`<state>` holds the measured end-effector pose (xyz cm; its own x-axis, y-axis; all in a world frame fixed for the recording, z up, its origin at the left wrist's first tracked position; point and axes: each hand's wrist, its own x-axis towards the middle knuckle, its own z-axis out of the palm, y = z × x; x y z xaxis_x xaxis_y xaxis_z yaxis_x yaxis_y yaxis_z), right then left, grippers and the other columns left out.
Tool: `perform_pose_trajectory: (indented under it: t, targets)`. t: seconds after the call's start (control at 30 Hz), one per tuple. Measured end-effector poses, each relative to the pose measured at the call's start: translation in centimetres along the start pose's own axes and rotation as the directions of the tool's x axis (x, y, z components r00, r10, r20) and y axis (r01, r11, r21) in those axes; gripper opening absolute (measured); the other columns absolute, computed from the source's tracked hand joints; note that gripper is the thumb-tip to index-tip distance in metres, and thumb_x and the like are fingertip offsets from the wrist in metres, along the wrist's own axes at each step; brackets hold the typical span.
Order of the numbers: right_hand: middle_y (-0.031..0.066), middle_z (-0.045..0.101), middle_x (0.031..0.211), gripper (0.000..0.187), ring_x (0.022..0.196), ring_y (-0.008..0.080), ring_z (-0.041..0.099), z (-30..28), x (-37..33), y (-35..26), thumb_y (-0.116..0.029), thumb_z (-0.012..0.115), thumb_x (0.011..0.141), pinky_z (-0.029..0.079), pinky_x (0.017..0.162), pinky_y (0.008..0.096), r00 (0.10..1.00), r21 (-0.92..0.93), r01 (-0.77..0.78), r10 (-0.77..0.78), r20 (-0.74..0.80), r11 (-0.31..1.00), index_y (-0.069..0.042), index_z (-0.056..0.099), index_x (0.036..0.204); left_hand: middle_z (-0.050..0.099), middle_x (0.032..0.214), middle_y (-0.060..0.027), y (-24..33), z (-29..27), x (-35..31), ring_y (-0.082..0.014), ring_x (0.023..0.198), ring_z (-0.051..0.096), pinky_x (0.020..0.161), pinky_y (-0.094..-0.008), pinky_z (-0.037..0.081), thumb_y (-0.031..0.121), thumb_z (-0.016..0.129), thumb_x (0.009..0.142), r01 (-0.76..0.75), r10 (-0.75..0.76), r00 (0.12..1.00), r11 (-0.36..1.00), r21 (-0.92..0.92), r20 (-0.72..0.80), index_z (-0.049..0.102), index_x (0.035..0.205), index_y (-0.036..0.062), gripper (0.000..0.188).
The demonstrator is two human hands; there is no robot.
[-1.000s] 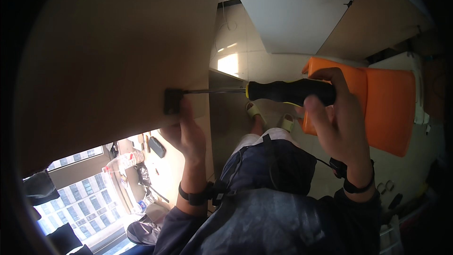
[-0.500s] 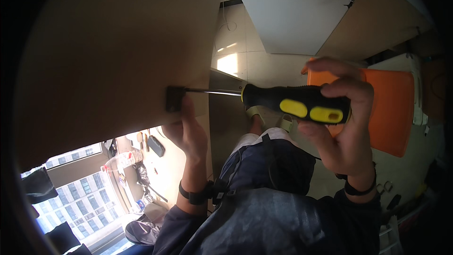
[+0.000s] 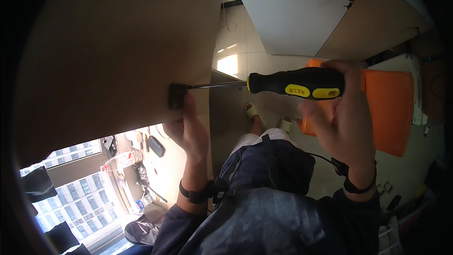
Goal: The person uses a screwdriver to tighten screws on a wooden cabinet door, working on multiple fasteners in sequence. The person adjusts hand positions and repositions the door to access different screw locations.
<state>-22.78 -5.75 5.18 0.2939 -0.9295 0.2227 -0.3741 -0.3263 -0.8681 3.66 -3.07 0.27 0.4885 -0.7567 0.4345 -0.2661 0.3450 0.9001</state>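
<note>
A long screwdriver (image 3: 295, 85) with a black and yellow handle lies level in front of me, its shank pointing left. Its tip meets a small black block-shaped fitting (image 3: 177, 96) on the face of a brown panel (image 3: 113, 61). My left hand (image 3: 188, 134) has its thumb up against the fitting and the shank's end; its other fingers are partly hidden and curl below. At the handle's butt end, my right hand (image 3: 351, 113) bends its upper fingers over the grip, while the thumb stands off below it. Any screw at the tip is hidden.
Right of me stands an orange stool or chair seat (image 3: 389, 113). A white panel (image 3: 292, 9) with keys (image 3: 349, 0) in it is ahead. At lower left, a bright window (image 3: 80, 203) adjoins a sill with a plastic bottle (image 3: 123, 159) and a dark case (image 3: 155, 146).
The screwdriver handle has risen slightly and turned about its axis. My right hand has shifted its hold, the thumb coming away from the handle. My left hand stays nearly still.
</note>
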Motion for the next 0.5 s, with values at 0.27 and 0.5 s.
perform_pose_trajectory:
  t: [0.27, 0.5]
  targets:
    - [0.0089, 0.059, 0.093, 0.043, 0.074, 0.0133, 0.058, -1.3, 0.7, -1.0, -0.031, 0.066, 0.083, 0.047, 0.063, 0.0243, 0.962, 0.061, -0.231, 0.218, 0.165, 0.971, -0.001, 0.048, 0.106, 0.057, 0.084, -0.0029, 0.9, 0.8, -0.1, -0.0073, 0.074, 0.05, 0.065, -0.0192, 0.038, 0.002, 0.061, 0.085, 0.08, -0.088, 0.993, 0.993, -0.091, -0.076, 0.057, 0.093, -0.0042, 0.012]
    - [0.0118, 0.057, 0.093, 0.042, 0.078, 0.0158, 0.056, -1.1, 0.1, -0.1, -0.032, 0.062, 0.087, 0.045, 0.061, 0.0249, 0.993, 0.048, -0.081, 0.076, 0.095, 0.996, 0.0, 0.044, 0.108, 0.06, 0.1, -0.0109, 0.1, 0.1, -0.3, -0.0143, 0.089, 0.061, 0.072, -0.0213, 0.052, -0.001, 0.058, 0.085, 0.024, -0.025, 1.0, 0.989, -0.144, -0.005, 0.053, 0.108, -0.0033, 0.023]
